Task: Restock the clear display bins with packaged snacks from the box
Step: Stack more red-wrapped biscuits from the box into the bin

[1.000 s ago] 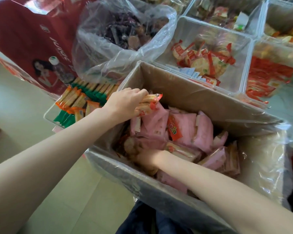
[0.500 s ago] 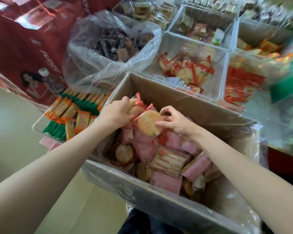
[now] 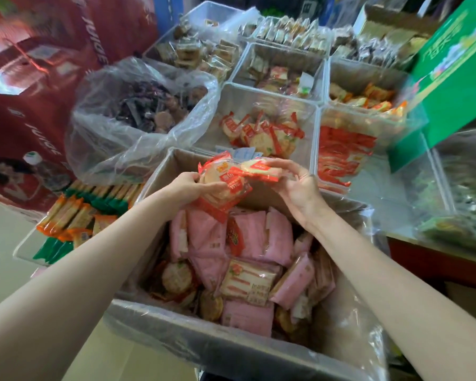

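Meanwhile, seen from the head camera, a person's two hands meet above a plastic-lined cardboard box [image 3: 160, 176] that fills the lower centre of the frame. The left hand [image 3: 186, 187] grips a stack of red-wrapped round rice crackers [image 3: 221, 185], fingers curled round it; the right hand [image 3: 300, 185] pinches one more red-wrapped cracker packet [image 3: 260, 167] between thumb and fingertips, just beside the stack. Inside the box lie pink snack packets [image 3: 254, 233] over round crackers [image 3: 176, 277]. Directly above the hands, a clear display bin [image 3: 261, 99] holds a small heap of matching red cracker packets [image 3: 261, 134]. At its right, another clear bin [image 3: 368, 118] holds flat red-orange sachets [image 3: 341, 154]. At upper left, a clear plastic bag [image 3: 107, 144] holds dark snacks. At left, a clear tray [image 3: 24, 247] holds orange and green bars [image 3: 77, 215].
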A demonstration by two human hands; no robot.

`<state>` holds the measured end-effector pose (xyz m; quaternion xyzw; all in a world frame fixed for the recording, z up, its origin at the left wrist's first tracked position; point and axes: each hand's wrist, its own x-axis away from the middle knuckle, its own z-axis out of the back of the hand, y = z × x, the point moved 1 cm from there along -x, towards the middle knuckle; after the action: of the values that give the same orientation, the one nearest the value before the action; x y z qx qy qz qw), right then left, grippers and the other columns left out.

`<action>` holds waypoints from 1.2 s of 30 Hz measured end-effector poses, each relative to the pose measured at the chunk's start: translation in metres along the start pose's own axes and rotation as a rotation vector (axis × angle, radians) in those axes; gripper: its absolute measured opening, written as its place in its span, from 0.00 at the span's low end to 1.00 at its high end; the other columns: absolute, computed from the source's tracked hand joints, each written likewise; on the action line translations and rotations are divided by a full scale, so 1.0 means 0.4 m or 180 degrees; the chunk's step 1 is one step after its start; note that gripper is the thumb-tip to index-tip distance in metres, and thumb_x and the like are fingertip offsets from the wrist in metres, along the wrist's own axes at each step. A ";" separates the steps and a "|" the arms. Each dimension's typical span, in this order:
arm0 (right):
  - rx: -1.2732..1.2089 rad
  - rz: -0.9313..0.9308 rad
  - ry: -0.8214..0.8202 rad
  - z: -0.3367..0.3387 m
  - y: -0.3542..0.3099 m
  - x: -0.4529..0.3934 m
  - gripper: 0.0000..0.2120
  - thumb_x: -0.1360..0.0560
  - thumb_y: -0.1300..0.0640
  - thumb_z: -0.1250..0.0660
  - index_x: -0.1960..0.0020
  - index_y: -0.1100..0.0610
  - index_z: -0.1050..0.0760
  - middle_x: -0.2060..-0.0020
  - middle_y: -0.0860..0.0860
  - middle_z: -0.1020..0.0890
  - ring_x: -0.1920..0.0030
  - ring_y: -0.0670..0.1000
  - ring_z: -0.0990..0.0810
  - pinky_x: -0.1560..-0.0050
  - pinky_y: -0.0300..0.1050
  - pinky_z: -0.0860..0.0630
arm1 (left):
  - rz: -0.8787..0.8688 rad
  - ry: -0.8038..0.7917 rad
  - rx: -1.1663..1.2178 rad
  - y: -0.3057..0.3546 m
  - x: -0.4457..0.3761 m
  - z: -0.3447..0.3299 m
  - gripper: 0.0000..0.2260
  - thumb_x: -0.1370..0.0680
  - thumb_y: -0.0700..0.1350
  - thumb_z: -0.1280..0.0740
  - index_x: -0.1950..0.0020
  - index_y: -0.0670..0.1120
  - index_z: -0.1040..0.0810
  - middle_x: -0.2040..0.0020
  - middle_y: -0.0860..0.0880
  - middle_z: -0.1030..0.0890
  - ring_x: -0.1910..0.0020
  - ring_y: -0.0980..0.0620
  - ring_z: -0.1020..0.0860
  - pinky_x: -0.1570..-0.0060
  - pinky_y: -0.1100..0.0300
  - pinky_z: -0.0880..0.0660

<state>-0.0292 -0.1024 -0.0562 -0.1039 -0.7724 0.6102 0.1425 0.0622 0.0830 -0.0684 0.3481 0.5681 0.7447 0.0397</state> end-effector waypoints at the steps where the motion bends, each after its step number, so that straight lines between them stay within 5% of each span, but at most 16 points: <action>1: 0.0322 0.0076 0.0091 0.003 -0.005 0.001 0.22 0.29 0.75 0.38 0.57 0.50 0.16 0.50 0.52 0.17 0.47 0.50 0.20 0.39 0.44 0.26 | -0.0026 -0.0082 0.0106 0.019 -0.005 -0.022 0.22 0.33 0.47 0.26 0.42 0.38 0.23 0.52 0.42 0.18 0.60 0.50 0.20 0.56 0.58 0.22; 4: 0.0699 -0.0094 -0.0037 0.037 -0.036 0.001 0.22 0.30 0.73 0.45 0.48 0.55 0.19 0.42 0.58 0.20 0.42 0.53 0.23 0.37 0.39 0.31 | -0.0148 -0.0291 0.0364 0.065 -0.027 -0.078 0.25 0.36 0.48 0.26 0.41 0.39 0.23 0.53 0.43 0.17 0.56 0.48 0.19 0.49 0.54 0.22; 8: 0.0733 0.0057 0.0107 0.093 -0.095 -0.005 0.08 0.29 0.64 0.32 0.55 0.53 0.20 0.55 0.50 0.19 0.56 0.43 0.22 0.53 0.36 0.26 | -0.0353 -0.0403 0.0269 0.118 -0.061 -0.148 0.17 0.29 0.43 0.28 0.42 0.42 0.24 0.54 0.45 0.18 0.60 0.53 0.18 0.61 0.62 0.22; 10: 0.1026 0.0328 0.0283 0.131 -0.119 -0.017 0.15 0.30 0.68 0.30 0.51 0.50 0.26 0.53 0.49 0.23 0.57 0.40 0.25 0.59 0.32 0.26 | -0.0388 -0.0413 0.0089 0.145 -0.071 -0.184 0.25 0.34 0.45 0.23 0.39 0.41 0.25 0.51 0.44 0.18 0.56 0.49 0.19 0.52 0.55 0.22; 12: 0.1161 0.0383 0.0051 0.175 -0.143 -0.028 0.31 0.32 0.71 0.29 0.39 0.45 0.34 0.44 0.51 0.27 0.48 0.42 0.26 0.56 0.31 0.24 | -0.0443 -0.0409 -0.0134 0.167 -0.081 -0.217 0.25 0.32 0.43 0.24 0.38 0.40 0.27 0.49 0.42 0.19 0.56 0.48 0.20 0.52 0.54 0.22; 15: 0.1912 0.0125 -0.0206 0.247 -0.158 -0.051 0.47 0.35 0.68 0.25 0.27 0.42 0.45 0.33 0.52 0.34 0.35 0.43 0.34 0.36 0.43 0.29 | -0.0479 -0.0420 -0.0300 0.195 -0.110 -0.266 0.16 0.27 0.35 0.31 0.40 0.38 0.29 0.56 0.42 0.21 0.69 0.55 0.20 0.73 0.64 0.24; 18: 0.0832 -0.0187 0.0245 0.316 -0.175 -0.062 0.33 0.32 0.71 0.29 0.32 0.54 0.34 0.40 0.53 0.24 0.42 0.51 0.22 0.45 0.46 0.22 | -0.0466 -0.0424 -0.0147 0.223 -0.139 -0.316 0.15 0.28 0.37 0.29 0.43 0.40 0.28 0.54 0.40 0.20 0.70 0.54 0.18 0.70 0.61 0.21; 20: -0.0400 -0.0357 0.0637 0.375 -0.192 -0.072 0.26 0.29 0.73 0.35 0.36 0.56 0.32 0.49 0.54 0.19 0.55 0.50 0.18 0.59 0.42 0.21 | -0.0480 -0.0395 -0.0192 0.237 -0.164 -0.342 0.19 0.31 0.43 0.25 0.44 0.42 0.26 0.51 0.41 0.18 0.63 0.49 0.17 0.57 0.54 0.19; 22: -0.0771 -0.0344 0.0811 0.447 -0.213 -0.087 0.25 0.28 0.73 0.37 0.35 0.55 0.31 0.56 0.52 0.17 0.61 0.48 0.18 0.61 0.41 0.25 | -0.0483 -0.0410 -0.0334 0.249 -0.191 -0.363 0.19 0.33 0.46 0.24 0.46 0.44 0.25 0.52 0.43 0.18 0.61 0.49 0.18 0.58 0.54 0.20; 24: -0.0684 -0.0295 0.0551 0.508 -0.231 -0.101 0.29 0.33 0.71 0.32 0.32 0.59 0.31 0.53 0.52 0.17 0.56 0.50 0.18 0.56 0.42 0.22 | -0.0500 -0.0551 -0.0552 0.262 -0.214 -0.385 0.17 0.31 0.44 0.25 0.45 0.43 0.24 0.52 0.43 0.18 0.61 0.49 0.18 0.62 0.58 0.19; 26: -0.0410 -0.0432 0.0036 0.544 -0.254 -0.108 0.36 0.41 0.65 0.25 0.34 0.60 0.30 0.48 0.55 0.18 0.48 0.52 0.18 0.53 0.43 0.20 | -0.0491 -0.0682 -0.0973 0.281 -0.232 -0.404 0.17 0.30 0.44 0.26 0.44 0.42 0.23 0.50 0.42 0.18 0.55 0.45 0.17 0.55 0.54 0.19; 31: 0.1390 -0.0712 -0.0687 0.547 -0.286 -0.138 0.28 0.39 0.58 0.26 0.40 0.57 0.26 0.46 0.49 0.20 0.39 0.53 0.23 0.38 0.49 0.26 | -0.0565 -0.1043 -0.2043 0.342 -0.263 -0.443 0.22 0.33 0.53 0.25 0.42 0.46 0.23 0.52 0.47 0.20 0.56 0.49 0.20 0.58 0.58 0.24; 36: 0.1860 -0.0649 -0.0810 0.533 -0.263 -0.153 0.16 0.30 0.62 0.28 0.43 0.56 0.23 0.34 0.47 0.28 0.38 0.47 0.27 0.50 0.33 0.25 | -0.0643 -0.1412 -0.2471 0.388 -0.277 -0.475 0.09 0.27 0.51 0.31 0.50 0.50 0.22 0.55 0.48 0.20 0.60 0.52 0.23 0.62 0.62 0.25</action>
<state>-0.0441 -0.3421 -0.0052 0.0963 -0.5828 0.7966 0.1289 0.0911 -0.1773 -0.0063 0.4013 0.2558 0.8023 0.3604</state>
